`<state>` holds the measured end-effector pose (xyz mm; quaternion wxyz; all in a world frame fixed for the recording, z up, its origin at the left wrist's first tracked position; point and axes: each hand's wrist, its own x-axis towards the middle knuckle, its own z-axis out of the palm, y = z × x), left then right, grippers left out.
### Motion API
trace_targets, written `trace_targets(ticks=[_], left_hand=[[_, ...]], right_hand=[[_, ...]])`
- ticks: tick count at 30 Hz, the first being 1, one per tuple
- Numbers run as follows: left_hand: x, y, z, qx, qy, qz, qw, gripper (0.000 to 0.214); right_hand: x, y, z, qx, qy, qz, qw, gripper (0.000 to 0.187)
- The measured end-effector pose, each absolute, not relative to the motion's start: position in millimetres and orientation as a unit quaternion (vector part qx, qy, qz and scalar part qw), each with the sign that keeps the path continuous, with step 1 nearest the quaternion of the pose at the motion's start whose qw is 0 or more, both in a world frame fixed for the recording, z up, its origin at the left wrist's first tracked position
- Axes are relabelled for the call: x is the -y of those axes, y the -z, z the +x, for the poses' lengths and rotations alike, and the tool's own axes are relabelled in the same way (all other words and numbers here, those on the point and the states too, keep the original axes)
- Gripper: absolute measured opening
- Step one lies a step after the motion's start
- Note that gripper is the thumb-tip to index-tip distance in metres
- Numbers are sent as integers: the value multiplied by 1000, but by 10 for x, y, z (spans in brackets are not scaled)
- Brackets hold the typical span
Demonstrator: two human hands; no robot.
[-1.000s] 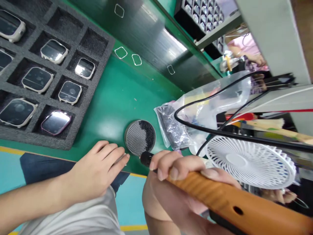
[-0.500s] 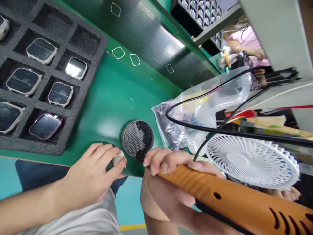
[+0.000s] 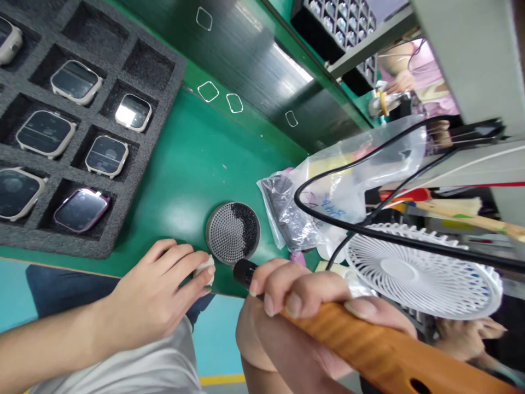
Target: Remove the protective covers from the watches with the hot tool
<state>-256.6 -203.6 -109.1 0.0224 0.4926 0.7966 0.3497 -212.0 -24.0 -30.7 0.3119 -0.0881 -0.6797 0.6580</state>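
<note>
My left hand (image 3: 164,295) is at the table's front edge, its fingers closed round a small pale piece, seemingly a watch case (image 3: 206,265), mostly hidden by the fingers. My right hand (image 3: 303,290) grips an electric screwdriver (image 3: 353,334) with an orange body and black nose. Its thin tip points left, between the round dish and the pale piece; whether it touches either I cannot tell. Just beyond both hands sits the round perforated dish (image 3: 223,235), with tiny black screws heaped on its right side.
At left lies a grey foam tray (image 3: 137,164) with square-faced watches (image 3: 107,156) in several pockets. Plastic bags (image 3: 328,202), a black cable (image 3: 320,216) and a white fan (image 3: 402,271) crowd the right. Thin white frames (image 3: 208,92) lie farther back. Another person's arm (image 3: 402,82) shows beyond.
The screwdriver has drawn back slightly to the right and down, so its nose is off the dish's lower edge. The left hand keeps its hold. The view has shifted a little.
</note>
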Motion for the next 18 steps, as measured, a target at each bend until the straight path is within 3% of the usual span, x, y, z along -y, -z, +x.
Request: trace_targets(ticks=[5,18], left_hand=[[2025,1070,-2577,-798,-353,488,36,25],[2021,1066,-2583,-800,-351,484,53,25]], right_hand=[[315,426,-2189,650,-669,-32,359,24],[280,446,-2125,661,-691,-43,289,25]])
